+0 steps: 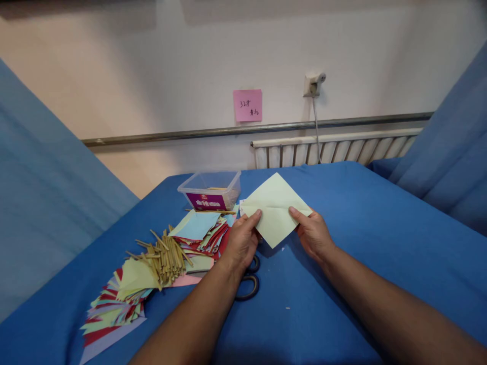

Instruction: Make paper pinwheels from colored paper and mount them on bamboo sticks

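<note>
A pale green square sheet of paper (277, 195) is held up over the blue table, turned so its corners point up, down and sideways. A crease runs across its middle. My left hand (242, 241) pinches it near the left corner, thumb on top. At the right corner my right hand (312, 234) grips it the same way, its fingers hidden behind the sheet. Black-handled scissors (249, 288) lie by my left wrist, partly covered by the hand and forearm. Left of that hand is a pile of coloured paper (198, 225).
Many thin tan sticks (167, 258) lie heaped beside the paper pile. A fan of cut coloured paper (114, 309) spreads at the front left. Behind stands a clear plastic box (209, 190) with a purple label. Blue cloth (365, 243) covers the table; curtains hang on both sides.
</note>
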Tool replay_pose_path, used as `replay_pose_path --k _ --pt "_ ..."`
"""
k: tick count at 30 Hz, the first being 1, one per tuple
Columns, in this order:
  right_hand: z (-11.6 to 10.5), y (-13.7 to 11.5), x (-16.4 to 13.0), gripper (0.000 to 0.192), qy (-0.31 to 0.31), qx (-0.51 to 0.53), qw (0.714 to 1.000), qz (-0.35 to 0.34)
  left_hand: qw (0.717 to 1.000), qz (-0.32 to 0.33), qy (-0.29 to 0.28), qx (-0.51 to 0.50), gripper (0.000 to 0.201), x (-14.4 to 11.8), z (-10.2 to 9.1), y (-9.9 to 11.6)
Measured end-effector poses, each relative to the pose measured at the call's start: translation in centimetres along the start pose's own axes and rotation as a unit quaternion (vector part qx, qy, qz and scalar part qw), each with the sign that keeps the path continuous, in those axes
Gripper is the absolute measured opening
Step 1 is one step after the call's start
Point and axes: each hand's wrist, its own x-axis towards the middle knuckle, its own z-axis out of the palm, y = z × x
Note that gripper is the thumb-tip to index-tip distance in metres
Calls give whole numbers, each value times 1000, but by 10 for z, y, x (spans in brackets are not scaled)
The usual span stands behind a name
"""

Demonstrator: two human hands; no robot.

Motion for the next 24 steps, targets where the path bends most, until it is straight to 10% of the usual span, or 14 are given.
replay_pose_path --k 7,24 --pt "0 -2 1 30 19 8 1000 -15 998 -7 -40 40 38 -3 1 -11" --pt "-10 -11 9 34 20 -51 998 -17 972 129 58 188 44 5 -9 8"
